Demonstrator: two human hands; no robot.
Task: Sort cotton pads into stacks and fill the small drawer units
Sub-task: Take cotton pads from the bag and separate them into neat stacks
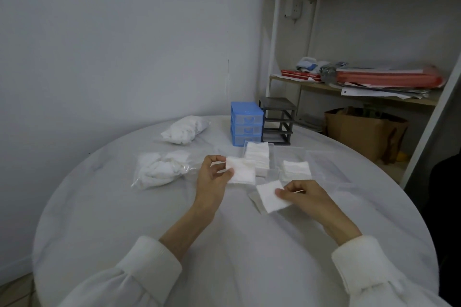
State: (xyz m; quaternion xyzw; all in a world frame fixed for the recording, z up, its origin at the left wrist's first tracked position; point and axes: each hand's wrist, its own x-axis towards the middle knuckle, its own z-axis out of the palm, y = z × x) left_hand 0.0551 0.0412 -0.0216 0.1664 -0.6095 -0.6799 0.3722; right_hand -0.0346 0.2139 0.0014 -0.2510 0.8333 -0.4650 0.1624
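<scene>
My left hand (212,176) pinches a small stack of square white cotton pads (243,172) just above the table. My right hand (303,195) pinches a single cotton pad (270,195) by its right edge, lower and to the right. Behind them, a clear drawer tray (274,157) holds a tall stack of pads (257,156), and a second clear tray (295,153) holds a shorter stack (296,169). A blue drawer unit (247,123) with its drawers in and a dark grey drawer frame (277,121) without drawers stand at the table's far edge.
Two clear bags of loose pads lie on the round white table (124,207): one (162,169) left of my left hand, one (184,129) farther back. Another clear empty tray (326,164) sits at the right. A shelf with papers (374,82) stands behind the table.
</scene>
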